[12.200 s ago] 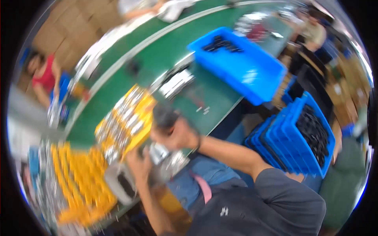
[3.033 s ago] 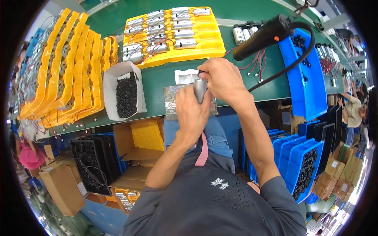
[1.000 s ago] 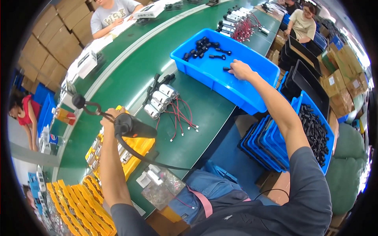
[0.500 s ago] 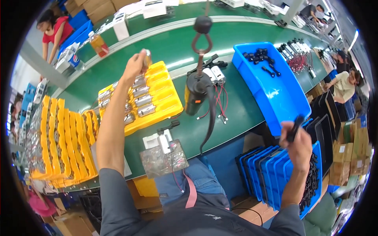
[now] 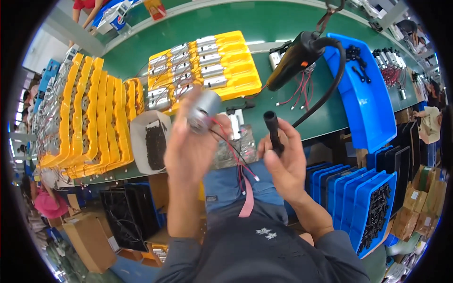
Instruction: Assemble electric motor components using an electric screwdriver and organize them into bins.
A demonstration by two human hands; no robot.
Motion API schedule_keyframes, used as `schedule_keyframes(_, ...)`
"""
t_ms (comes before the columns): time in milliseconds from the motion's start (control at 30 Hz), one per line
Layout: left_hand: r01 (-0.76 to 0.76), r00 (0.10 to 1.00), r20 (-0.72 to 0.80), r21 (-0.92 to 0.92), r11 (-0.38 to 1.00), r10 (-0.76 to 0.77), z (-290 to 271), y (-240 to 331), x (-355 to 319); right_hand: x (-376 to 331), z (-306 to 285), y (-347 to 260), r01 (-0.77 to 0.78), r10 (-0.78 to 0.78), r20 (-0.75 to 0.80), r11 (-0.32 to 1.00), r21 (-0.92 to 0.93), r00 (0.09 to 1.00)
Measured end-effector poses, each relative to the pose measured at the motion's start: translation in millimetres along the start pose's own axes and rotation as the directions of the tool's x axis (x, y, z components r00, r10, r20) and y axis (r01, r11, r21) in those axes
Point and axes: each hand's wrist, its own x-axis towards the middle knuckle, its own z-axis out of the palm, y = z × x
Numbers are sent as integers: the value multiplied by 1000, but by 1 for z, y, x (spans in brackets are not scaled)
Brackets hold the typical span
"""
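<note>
In front of my body, my left hand (image 5: 186, 137) grips a silver cylindrical motor (image 5: 205, 111), slightly blurred. Red and black wires with small white plugs dangle from it. My right hand (image 5: 289, 162) is closed round a black tubular plastic part (image 5: 272, 129), its hollow end tilted up. The two pieces are apart. Beyond my left hand lies a yellow moulded tray (image 5: 236, 61) with rows of silver motors and several vacant pockets on its right side. Below the hands, a white fixture (image 5: 237, 120) stands at the bench edge on a clear plastic-wrapped pad (image 5: 226, 151).
A black electric screwdriver (image 5: 293, 61) hangs tilted over the green bench (image 5: 278, 111), its cable curving down. On the right is a blue bin (image 5: 373, 108) with black parts. Stacked yellow trays (image 5: 99, 122) and a white container (image 5: 141, 141) stand left. Blue crates (image 5: 344, 188) sit lower right.
My left hand has come back from the yellow tray's far edge toward my body with the motor. My right hand has moved left from beside the blue bin with the black part. The view has shifted.
</note>
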Motion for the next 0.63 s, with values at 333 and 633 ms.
schedule_keyframes(333,-198,892,-366,208,958,264,-16,-39,-32,-45,23,12,-384,371,-148,921,-69,917)
schedule_keyframes(633,-145,891,-419,99,984,173,-39,-43,-37,-73,24,18,121,-64,167,928,-353,984)
